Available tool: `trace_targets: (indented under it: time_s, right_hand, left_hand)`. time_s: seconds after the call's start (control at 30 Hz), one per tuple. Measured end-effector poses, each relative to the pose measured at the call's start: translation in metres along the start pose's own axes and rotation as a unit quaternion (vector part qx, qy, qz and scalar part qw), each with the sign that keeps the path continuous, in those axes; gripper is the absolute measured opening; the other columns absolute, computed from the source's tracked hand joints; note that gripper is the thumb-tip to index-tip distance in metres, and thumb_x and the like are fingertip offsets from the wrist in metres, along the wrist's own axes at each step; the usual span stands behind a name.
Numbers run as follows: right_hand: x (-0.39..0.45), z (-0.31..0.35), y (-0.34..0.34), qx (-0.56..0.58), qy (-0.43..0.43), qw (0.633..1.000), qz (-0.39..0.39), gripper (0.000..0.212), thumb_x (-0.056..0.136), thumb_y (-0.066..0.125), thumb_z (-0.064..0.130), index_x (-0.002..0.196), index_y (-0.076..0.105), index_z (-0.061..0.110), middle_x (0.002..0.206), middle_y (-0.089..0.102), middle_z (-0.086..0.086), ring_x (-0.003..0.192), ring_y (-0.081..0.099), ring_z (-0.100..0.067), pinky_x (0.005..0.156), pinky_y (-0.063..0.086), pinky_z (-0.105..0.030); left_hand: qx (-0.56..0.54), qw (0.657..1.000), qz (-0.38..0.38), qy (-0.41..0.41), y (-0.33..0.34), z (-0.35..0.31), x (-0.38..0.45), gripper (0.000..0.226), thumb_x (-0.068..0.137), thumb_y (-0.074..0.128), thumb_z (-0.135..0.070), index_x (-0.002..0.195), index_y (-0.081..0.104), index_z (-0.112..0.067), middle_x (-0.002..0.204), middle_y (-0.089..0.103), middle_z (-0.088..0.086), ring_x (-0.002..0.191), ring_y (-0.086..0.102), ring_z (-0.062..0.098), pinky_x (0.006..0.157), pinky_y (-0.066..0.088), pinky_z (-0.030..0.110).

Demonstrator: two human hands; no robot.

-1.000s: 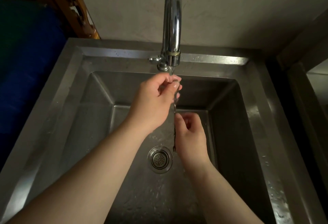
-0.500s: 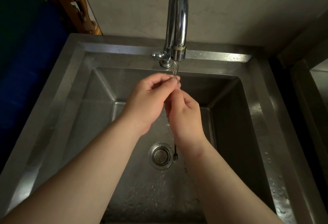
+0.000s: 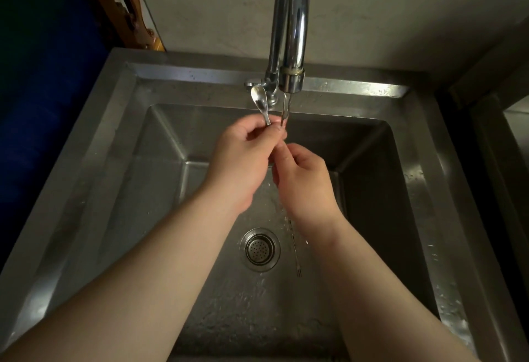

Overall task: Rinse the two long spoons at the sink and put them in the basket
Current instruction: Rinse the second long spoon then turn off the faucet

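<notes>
Over the steel sink (image 3: 120, 144), my left hand (image 3: 243, 158) pinches two long thin spoons near their upper ends. One spoon's bowl (image 3: 259, 98) sticks up to the left of the tap spout. The second spoon (image 3: 284, 112) stands right in the running water under the spout (image 3: 291, 81). My right hand (image 3: 303, 184) is closed around the stems just below the left hand. A long twisted handle end (image 3: 296, 255) hangs below my right wrist, over the sink floor. No basket is in view.
The chrome tap (image 3: 289, 18) rises from the sink's back rim. A round drain strainer (image 3: 260, 249) sits in the wet sink floor. A carved wooden piece (image 3: 128, 9) and a dark blue surface (image 3: 43, 103) lie to the left. Another steel ledge (image 3: 512, 121) is at right.
One spoon's bowl now shows above my left hand, beside the spout. My right hand has slid slightly down and right along the stems. The view has moved closer.
</notes>
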State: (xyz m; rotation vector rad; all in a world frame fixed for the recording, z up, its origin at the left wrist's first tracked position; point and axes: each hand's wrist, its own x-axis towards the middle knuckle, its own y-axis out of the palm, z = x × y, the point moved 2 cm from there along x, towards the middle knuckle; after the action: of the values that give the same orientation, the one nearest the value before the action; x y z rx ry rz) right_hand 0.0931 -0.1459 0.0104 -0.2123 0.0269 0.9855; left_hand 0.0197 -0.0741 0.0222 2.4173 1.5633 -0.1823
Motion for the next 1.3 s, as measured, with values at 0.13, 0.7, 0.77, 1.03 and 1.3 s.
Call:
trace_targets:
  time_s: [0.13,0.7,0.77,1.03,1.3]
  right_hand:
    - [0.003,-0.006,-0.007,-0.04,-0.014,0.999,0.014,0.033,0.1,0.049,0.035,0.075,0.069,0.027,0.052,0.055,0.012,0.046,0.046,-0.001,0.048,0.037,-0.02]
    - [0.023,0.002,-0.027,-0.313,-0.055,0.945,0.075,0.036,0.096,0.052,0.038,0.073,0.063,0.013,0.064,0.064,-0.003,0.061,0.059,-0.024,0.056,0.046,-0.034]
    - [0.023,0.003,-0.041,-0.364,-0.054,0.927,0.066,0.039,0.094,0.054,0.045,0.073,0.066,0.014,0.061,0.063,-0.003,0.057,0.06,-0.023,0.052,0.047,-0.034]
    - [0.027,0.017,-0.053,-0.111,-0.005,0.994,0.015,0.012,0.09,0.068,0.028,0.079,0.069,0.024,0.07,0.074,0.003,0.054,0.07,-0.009,0.052,0.055,-0.017]
    - [0.026,0.03,-0.008,-0.061,-0.06,0.995,0.042,0.029,0.098,0.056,0.031,0.08,0.069,0.011,0.063,0.064,0.002,0.057,0.061,-0.01,0.062,0.054,-0.037]
  left_hand:
    - [-0.053,0.998,-0.011,0.011,0.002,-0.009,0.006,0.013,0.093,0.063,-0.011,0.086,0.071,-0.018,0.069,0.072,-0.007,0.066,0.066,0.002,0.058,0.05,0.019]
    - [-0.136,0.979,-0.152,-0.029,-0.02,0.002,0.022,0.02,0.096,0.059,-0.015,0.077,0.063,-0.018,0.064,0.07,-0.007,0.059,0.063,0.005,0.053,0.043,0.015]
    - [-0.174,0.966,-0.182,-0.059,-0.025,0.007,0.024,0.021,0.097,0.058,-0.016,0.076,0.063,-0.017,0.06,0.07,-0.008,0.058,0.064,0.004,0.053,0.044,0.013]
    - [-0.317,0.886,-0.237,-0.242,-0.034,0.054,0.022,0.014,0.097,0.058,-0.018,0.085,0.063,-0.011,0.063,0.068,-0.001,0.04,0.059,-0.001,0.041,0.041,0.01]
    - [-0.427,0.811,-0.196,-0.349,-0.019,0.106,-0.002,0.016,0.099,0.053,-0.015,0.091,0.06,-0.003,0.052,0.069,0.007,0.04,0.064,0.009,0.039,0.046,0.015]
